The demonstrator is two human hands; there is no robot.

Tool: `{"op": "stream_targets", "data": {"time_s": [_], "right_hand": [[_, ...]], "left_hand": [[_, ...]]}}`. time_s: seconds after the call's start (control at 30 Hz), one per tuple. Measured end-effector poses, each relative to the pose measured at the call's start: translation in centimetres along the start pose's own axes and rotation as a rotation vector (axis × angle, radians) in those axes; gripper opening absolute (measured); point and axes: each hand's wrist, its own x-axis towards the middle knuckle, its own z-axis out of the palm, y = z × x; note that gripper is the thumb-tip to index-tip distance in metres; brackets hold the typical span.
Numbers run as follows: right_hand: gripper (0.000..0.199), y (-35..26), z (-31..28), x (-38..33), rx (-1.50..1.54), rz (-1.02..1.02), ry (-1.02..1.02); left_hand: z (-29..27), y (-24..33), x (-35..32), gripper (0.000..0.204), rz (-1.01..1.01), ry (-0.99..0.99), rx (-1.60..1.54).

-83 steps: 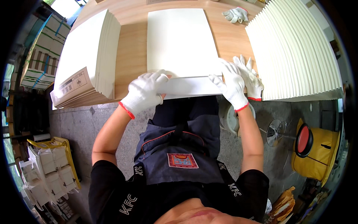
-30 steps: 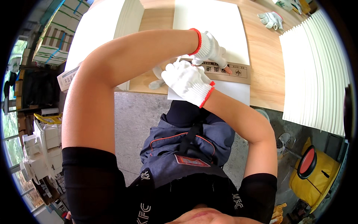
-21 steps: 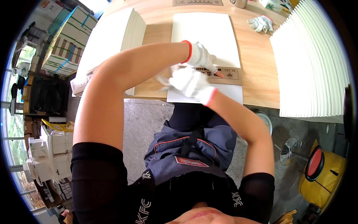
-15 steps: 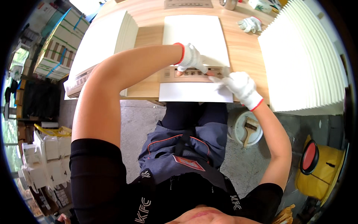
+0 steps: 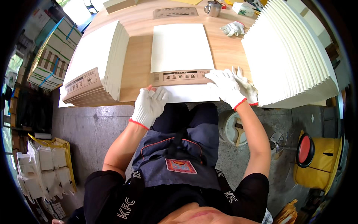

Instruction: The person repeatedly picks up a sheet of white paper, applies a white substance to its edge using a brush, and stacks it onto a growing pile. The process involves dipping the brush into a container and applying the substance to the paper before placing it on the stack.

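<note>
In front of me on the table lies a white paper pad [image 5: 181, 48] with a brown printed strip [image 5: 179, 77] across its near part. A white sheet edge [image 5: 188, 93] shows below the strip, reaching the table edge. My left hand [image 5: 150, 106], in a white glove with a red cuff, is at the sheet's near left corner, fingers curled around it; a bare fingertip shows and the corner is hidden. My right hand [image 5: 225, 86], also gloved, lies with fingers stretched on the strip's right end. Another white glove shape [image 5: 247, 87] with a red cuff shows beside it, partly covered.
A stack of pads with brown strips [image 5: 97, 56] stands at left, a tall fanned white stack [image 5: 289, 59] at right. Farther back are a loose glove [image 5: 233, 28], a metal mug [image 5: 213, 8] and a brown printed strip [image 5: 175, 12]. A bucket with a brush [image 5: 233, 128] stands below the edge.
My left hand has moved from the middle of the brown strip down to the sheet's near left corner. My right hand has settled on the strip's right end. The view has shifted.
</note>
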Motion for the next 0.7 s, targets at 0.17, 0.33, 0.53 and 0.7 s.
{"op": "stream_targets", "data": {"time_s": [0.17, 0.33, 0.53, 0.7], "right_hand": [[0.028, 0.3, 0.6, 0.5, 0.162, 0.121, -0.078], [0.030, 0.9, -0.1, 3.1, 0.418, 0.428, -0.197], [0.059, 5.5, 3.5, 8.6, 1.406, 1.210, -0.109], [0.034, 4.9, 7.1, 8.2, 1.506, 0.961, -0.038]], "left_hand": [[-0.7, 0.3, 5.0, 0.022, 0.055, -0.048, 0.003], [2.5, 1.0, 6.8, 0.017, 0.032, -0.104, 0.313], [4.0, 3.3, 6.0, 0.020, 0.066, -0.042, 0.430], [2.9, 5.4, 2.4, 0.068, 0.265, -0.238, 0.479]]}}
